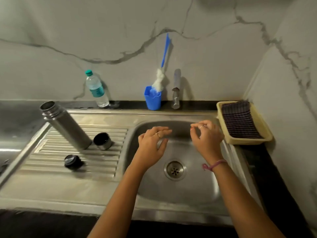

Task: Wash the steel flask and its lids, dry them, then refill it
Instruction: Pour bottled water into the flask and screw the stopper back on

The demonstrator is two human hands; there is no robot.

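Head view shows my left hand and right hand empty, fingers loose, over the sink; steel flask stands uncapped on the drainboard, cup lid and stopper beside it

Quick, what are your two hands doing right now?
Left hand: open, holding nothing, over the sink.
Right hand: open, fingertips pinched loosely, holding nothing.

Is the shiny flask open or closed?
Open. The flask has bare threads on top, and both lids sit beside it.
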